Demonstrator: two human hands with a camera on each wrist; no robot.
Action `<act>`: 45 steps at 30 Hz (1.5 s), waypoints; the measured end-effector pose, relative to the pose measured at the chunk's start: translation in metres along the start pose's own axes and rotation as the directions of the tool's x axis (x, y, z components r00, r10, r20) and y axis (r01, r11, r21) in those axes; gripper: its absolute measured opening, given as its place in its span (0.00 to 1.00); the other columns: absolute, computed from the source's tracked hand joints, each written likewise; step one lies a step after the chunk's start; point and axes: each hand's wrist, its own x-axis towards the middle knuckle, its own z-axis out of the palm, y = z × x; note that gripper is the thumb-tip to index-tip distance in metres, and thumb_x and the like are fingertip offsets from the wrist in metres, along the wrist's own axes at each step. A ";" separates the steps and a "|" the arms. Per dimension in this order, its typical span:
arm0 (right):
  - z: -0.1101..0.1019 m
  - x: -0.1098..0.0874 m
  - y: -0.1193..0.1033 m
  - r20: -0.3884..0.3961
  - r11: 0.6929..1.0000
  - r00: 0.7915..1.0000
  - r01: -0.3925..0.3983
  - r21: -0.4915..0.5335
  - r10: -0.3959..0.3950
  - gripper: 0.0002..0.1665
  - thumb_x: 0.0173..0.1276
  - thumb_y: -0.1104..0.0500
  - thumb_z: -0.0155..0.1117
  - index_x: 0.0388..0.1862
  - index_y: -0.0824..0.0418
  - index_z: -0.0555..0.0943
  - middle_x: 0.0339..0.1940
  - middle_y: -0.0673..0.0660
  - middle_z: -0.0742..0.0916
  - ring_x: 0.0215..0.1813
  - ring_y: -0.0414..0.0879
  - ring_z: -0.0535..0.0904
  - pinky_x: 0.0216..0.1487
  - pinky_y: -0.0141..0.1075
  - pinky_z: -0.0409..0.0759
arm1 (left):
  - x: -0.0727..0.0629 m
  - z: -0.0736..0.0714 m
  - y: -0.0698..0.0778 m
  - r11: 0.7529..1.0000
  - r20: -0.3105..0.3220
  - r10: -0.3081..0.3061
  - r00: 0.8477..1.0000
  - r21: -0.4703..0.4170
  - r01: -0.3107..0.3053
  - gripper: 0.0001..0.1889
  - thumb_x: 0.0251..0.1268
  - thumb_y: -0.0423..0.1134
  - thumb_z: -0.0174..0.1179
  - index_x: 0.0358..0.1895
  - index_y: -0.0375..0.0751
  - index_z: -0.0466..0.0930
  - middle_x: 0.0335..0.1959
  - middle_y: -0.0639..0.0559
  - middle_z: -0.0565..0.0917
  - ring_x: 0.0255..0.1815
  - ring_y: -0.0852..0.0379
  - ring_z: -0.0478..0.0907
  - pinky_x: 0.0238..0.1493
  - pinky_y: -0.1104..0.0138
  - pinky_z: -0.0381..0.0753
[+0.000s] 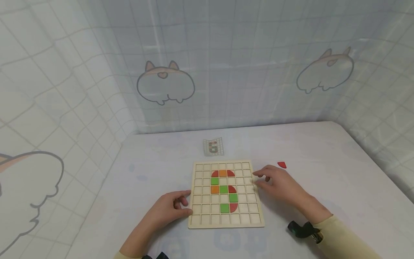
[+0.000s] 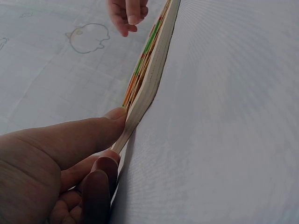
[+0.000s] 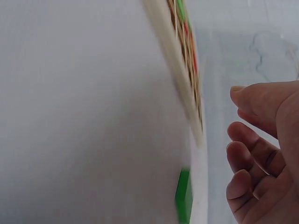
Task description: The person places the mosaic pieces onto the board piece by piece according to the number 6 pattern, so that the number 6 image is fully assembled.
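Observation:
A square wooden grid board point(image 1: 226, 222) lies on the table with red, orange and green pieces in several of its cells; a green square point(image 1: 224, 208) sits in the lower middle. At its left edge my left hand point(image 1: 168, 208) grips the rim, the thumb point(image 2: 105, 128) on the upper side and a fingertip lower down. My right hand point(image 1: 275, 183) is beside the right edge, fingers loosely bent and nothing between them. In the right wrist view its fingertips are apart from the board point(image 3: 175, 70). Beyond this hand lies a loose red quarter-round piece point(image 1: 282, 164).
A small card point(image 1: 213, 146) printed with a coloured grid pattern lies behind the board. In the right wrist view a green piece point(image 3: 184, 196) lies on the table near the board. Pale curtains point(image 1: 239, 72) with cartoon animals surround the table at the back and sides.

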 end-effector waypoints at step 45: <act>-0.032 0.014 0.091 0.068 0.992 0.992 -0.104 -0.064 0.109 0.25 0.62 0.56 0.73 0.57 0.63 0.83 0.38 0.51 0.82 0.37 0.46 0.73 0.38 0.41 0.74 | -0.001 0.000 -0.001 1.000 -0.006 -0.007 1.000 -0.008 0.007 0.36 0.47 0.52 0.78 0.63 0.45 0.79 0.34 0.60 0.80 0.29 0.57 0.73 0.28 0.66 0.72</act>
